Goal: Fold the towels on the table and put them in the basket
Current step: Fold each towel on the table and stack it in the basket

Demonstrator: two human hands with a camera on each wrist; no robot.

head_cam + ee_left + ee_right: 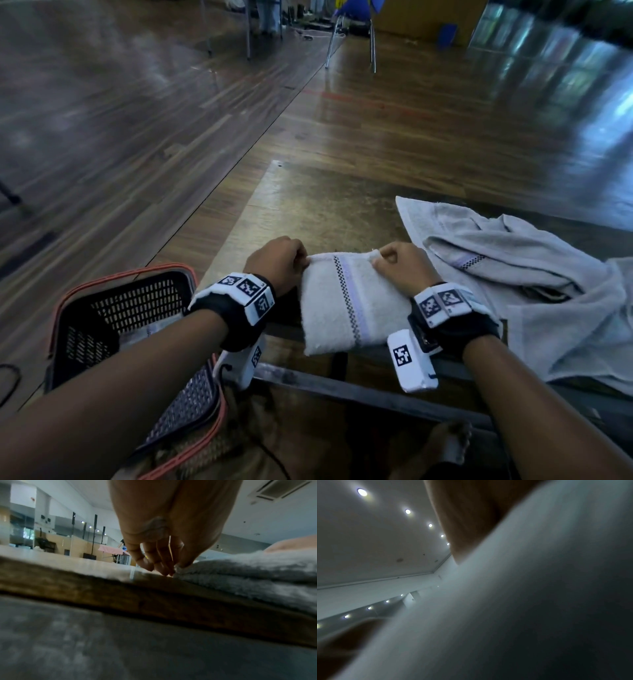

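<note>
A small folded white towel (337,301) with a checkered stripe lies at the near edge of the wooden table (308,202), its near end hanging a little over the edge. My left hand (281,262) pinches its far left corner, and my right hand (399,265) pinches its far right corner. In the left wrist view the left hand's fingertips (164,570) meet the table at the edge of the folded towel (248,574). A blurred towel (522,601) fills most of the right wrist view, hiding the fingers. The black basket (137,322) with an orange rim stands below the table to the left.
A larger grey towel (513,260) lies crumpled on the right part of the table. Something pale lies inside the basket. A metal frame bar (342,383) runs under the table's near edge. A chair (352,31) stands far off on the wooden floor.
</note>
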